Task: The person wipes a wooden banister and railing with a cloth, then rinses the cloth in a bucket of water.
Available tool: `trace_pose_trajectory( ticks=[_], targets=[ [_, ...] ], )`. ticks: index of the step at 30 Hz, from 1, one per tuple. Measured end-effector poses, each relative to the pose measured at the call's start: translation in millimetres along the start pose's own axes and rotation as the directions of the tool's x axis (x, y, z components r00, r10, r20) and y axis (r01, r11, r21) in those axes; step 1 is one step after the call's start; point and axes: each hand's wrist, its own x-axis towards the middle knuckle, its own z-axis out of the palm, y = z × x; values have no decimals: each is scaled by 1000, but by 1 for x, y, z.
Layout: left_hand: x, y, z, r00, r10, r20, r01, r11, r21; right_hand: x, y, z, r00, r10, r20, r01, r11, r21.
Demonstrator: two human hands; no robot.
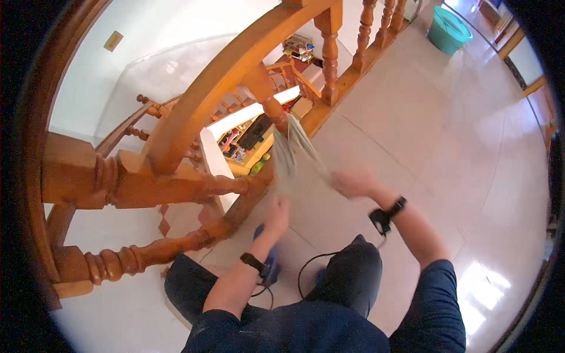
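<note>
A pale greenish cloth is looped round a turned wooden baluster of the railing, its two ends coming toward me. My left hand is closed on the lower left end, blurred by motion. Farther right, my right hand grips the other end, drawn out into a taut strip. Both hands are apart from the wood, in front of the baluster. Each wrist carries a black strap with a small device and cable.
A curved orange-brown handrail runs above the balusters, over an open stairwell with a lower room beyond. A thick newel post stands at the left. Shiny pale floor tiles lie to the right, with a turquoise tub far off. My bent knees are below.
</note>
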Motion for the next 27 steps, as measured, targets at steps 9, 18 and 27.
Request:
trace_pose_trajectory(
  ticks=[9,18,27],
  targets=[
    [-4,185,-81,999,35,-32,-48,746,-664,-42,8,-76,970,139,-198,-8,837,547],
    [-72,208,-74,591,806,19,-788,583,-197,-8,-106,-113,889,-270,-369,356,915,188],
    [33,141,-30,995,8,-103,-32,973,-229,-182,-92,-98,951,57,304,-181,900,397]
  ],
)
